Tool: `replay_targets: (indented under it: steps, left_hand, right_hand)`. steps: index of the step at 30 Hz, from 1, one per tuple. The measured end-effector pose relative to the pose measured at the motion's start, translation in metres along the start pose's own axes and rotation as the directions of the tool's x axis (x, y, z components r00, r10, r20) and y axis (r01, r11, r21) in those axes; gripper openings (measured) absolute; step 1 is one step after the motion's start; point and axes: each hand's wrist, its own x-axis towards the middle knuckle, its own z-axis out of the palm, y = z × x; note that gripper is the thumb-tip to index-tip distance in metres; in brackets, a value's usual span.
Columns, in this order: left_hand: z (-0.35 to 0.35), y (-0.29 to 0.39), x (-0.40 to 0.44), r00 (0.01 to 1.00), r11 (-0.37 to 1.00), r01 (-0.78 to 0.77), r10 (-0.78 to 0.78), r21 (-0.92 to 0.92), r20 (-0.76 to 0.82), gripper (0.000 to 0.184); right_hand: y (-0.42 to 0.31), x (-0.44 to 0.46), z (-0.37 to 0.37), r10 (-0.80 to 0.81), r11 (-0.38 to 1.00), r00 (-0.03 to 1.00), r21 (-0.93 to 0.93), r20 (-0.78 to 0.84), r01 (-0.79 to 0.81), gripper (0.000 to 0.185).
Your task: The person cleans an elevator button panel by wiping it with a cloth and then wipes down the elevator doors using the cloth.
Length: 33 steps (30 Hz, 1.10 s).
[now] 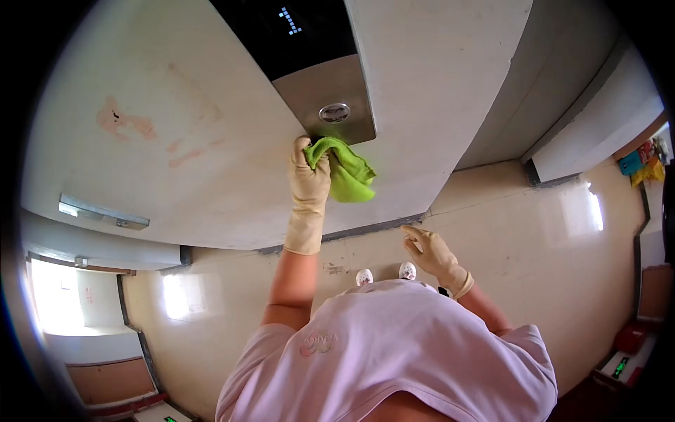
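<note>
My left hand (309, 179), in a cream rubber glove, is raised to the wall and closed around a bright green cloth (351, 176). Its fingers are at the lower left corner of the metal elevator call panel (337, 84), and the cloth hangs down to the right below that panel's bottom edge. A round button (334, 112) sits on the brushed metal, under a black display (292, 32) with a lit figure. Gloved the same way, my right hand (432, 253) hangs low in front of my body, holding nothing, its fingers loosely bent and apart.
The pale wall (232, 162) has reddish smudges (126, 123) at left and a small metal plate (105, 212) lower down. Grey elevator doors (541, 84) are to the right. Tiled floor (513, 232) lies below, and colourful items (643, 162) are at the far right.
</note>
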Motion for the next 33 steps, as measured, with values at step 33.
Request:
replay_targets:
  steps: [33]
  left_hand:
    - [-0.044, 0.050, -0.059, 0.717, 0.693, 0.677, -0.543, -0.250, 0.437, 0.011]
  right_hand:
    - [-0.078, 0.056, 0.001, 0.046, 0.892, 0.994, 0.452, -0.102, 0.005, 0.022]
